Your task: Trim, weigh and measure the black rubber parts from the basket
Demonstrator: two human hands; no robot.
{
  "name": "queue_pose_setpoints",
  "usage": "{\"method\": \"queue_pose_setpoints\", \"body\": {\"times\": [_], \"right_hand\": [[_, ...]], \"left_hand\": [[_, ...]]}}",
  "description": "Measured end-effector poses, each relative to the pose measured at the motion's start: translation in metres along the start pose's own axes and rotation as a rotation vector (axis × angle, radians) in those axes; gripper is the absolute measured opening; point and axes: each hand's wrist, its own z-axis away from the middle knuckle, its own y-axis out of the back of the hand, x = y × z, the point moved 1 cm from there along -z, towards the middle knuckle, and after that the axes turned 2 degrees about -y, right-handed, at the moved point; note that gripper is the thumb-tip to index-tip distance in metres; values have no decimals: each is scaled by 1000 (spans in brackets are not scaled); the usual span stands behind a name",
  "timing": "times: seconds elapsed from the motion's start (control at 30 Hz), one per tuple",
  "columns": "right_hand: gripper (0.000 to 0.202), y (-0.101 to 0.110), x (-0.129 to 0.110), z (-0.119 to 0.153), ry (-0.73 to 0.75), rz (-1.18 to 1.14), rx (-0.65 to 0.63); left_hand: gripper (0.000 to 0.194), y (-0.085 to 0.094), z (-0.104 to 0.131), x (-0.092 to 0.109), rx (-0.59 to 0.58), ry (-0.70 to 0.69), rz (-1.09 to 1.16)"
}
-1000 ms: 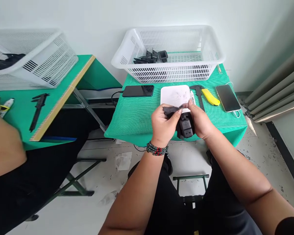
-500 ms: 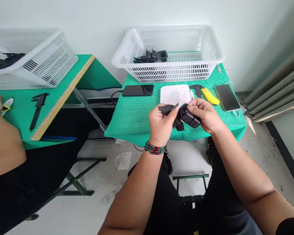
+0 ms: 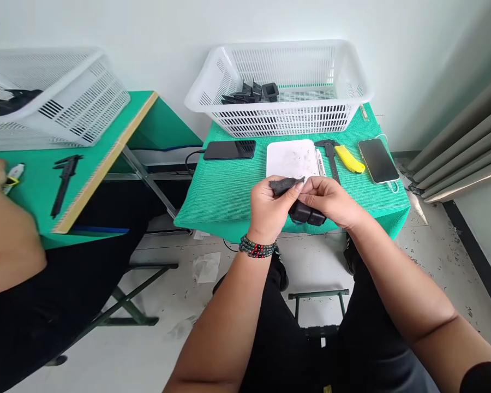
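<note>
My left hand (image 3: 270, 208) is closed on a dark grey cloth (image 3: 284, 186), its thumb pressing near one corner. Close against it, my right hand (image 3: 331, 201) grips a glossy black plastic part (image 3: 307, 213), which hangs below the fingers. The fingertips of both hands meet above the part, and they hide its upper side. Just behind the hands lies a flat white tray (image 3: 288, 155) with dark specks on it.
A white basket (image 3: 282, 121) with several black parts (image 3: 245, 94) stands behind. Around the tray lie a black phone (image 3: 229, 150), a dark caliper (image 3: 331, 158), a yellow-handled cutter (image 3: 349, 159) and a second phone (image 3: 378, 160). At left, a co-worker's arm (image 3: 10, 229) rests by another table.
My right hand has moved left and slightly down, bringing the black part against the cloth and my left fingers. The part now hangs lower and more of the caliper shows.
</note>
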Motion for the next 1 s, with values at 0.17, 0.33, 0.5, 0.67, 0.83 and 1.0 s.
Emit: {"method": "queue_pose_setpoints", "body": {"times": [0.17, 0.33, 0.5, 0.67, 0.83, 1.0], "right_hand": [[25, -3, 0, 3, -63, 78, -136], [25, -4, 1, 4, -105, 71, -147], [38, 3, -1, -2, -27, -143, 192], [38, 2, 3, -9, 4, -341, 423], [31, -18, 10, -7, 3, -429, 332], [35, -31, 14, -7, 70, -359, 246]], "left_hand": [[40, 4, 0, -1, 51, -58, -82], [51, 9, -6, -6, 260, -125, 27], [56, 14, -8, -6, 337, -192, 110], [41, 4, 10, 8, 267, -360, -148], [22, -16, 26, 17, 146, -585, -397], [20, -14, 19, 10, 193, -537, -449]]}}
